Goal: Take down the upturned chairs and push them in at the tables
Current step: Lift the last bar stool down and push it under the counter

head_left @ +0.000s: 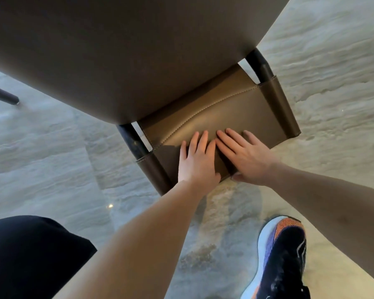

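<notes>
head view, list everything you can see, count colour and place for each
chair: one, brown leather with dark posts, top and centre
leg: one, dark, left edge, on the floor
floor: one, pale grey stone look, all round
garment: one, black, bottom left
shoe: one, black and orange with a white sole, bottom right
left hand: one, bare, fingers flat on the chair's backrest
right hand: one, bare, flat on the backrest beside the left hand
</notes>
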A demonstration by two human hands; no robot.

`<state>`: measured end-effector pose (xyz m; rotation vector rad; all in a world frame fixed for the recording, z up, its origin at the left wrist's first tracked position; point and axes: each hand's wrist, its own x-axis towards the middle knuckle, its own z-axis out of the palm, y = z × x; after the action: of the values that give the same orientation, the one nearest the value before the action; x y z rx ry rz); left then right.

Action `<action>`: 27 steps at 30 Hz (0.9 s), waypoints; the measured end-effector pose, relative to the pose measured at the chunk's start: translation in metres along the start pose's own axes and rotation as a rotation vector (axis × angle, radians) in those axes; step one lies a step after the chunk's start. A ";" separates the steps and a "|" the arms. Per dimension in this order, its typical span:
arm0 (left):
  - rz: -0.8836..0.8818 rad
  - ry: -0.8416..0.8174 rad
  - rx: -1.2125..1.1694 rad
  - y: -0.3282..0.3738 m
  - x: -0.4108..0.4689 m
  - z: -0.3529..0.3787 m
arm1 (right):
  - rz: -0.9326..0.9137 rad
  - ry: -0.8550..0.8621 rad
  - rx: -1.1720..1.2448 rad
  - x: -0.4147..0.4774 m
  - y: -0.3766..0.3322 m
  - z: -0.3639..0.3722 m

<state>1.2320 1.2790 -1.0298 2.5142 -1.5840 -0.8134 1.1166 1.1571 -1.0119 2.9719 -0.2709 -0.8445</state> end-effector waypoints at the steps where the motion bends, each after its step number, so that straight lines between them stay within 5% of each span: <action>1: 0.002 0.005 0.005 -0.001 0.000 0.004 | -0.018 0.004 -0.022 0.000 0.003 0.001; 9: -0.019 0.128 0.015 0.002 0.000 0.026 | -0.097 0.027 -0.129 0.003 0.009 0.008; 27: -0.197 0.075 0.021 0.039 -0.017 0.037 | -0.021 -0.063 0.003 0.000 -0.002 0.006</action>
<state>1.1771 1.2839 -1.0426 2.7132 -1.3459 -0.7141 1.1138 1.1592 -1.0176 2.9595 -0.2437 -0.9420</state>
